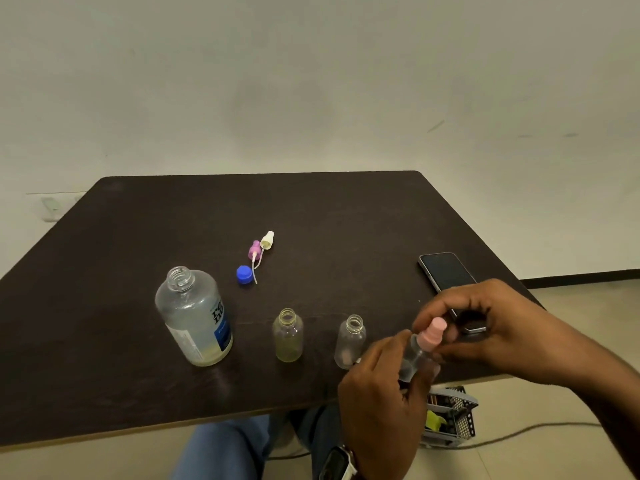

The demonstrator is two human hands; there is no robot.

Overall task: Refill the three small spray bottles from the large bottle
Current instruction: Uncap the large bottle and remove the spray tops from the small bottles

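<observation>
Both hands on the 3rd small bottle (414, 358), held up just over the near table (104, 306) edge: left hand (381, 403) wraps the clear body from below, right hand (485, 327) pinches the pink spray cap (433, 336) from above. Looks like a twist on the cap; can't tell from 1 frame whether it's coming off or going on. My read: unscrewing, since the other 2 small bottles (288, 336) (350, 341) stand uncapped in a row just left of the hands, and the big bottle (194, 317) further left is open too, liquid low in its base. Yellowish one has a little liquid at the bottom, clear one looks about empty. Purple (255, 250) and white (267, 240) spray tops lie touching behind the row, blue lid (244, 274) just beside them. Phone (446, 271) sits behind the right hand, partly covered by it.

So prep stage, no pouring yet. Next, if the cap comes off: park it with the other 2 tops, stand this bottle in the row, then grab the big bottle. Narrow necks, no funnel in view, so slow tilt or it spills
</observation>
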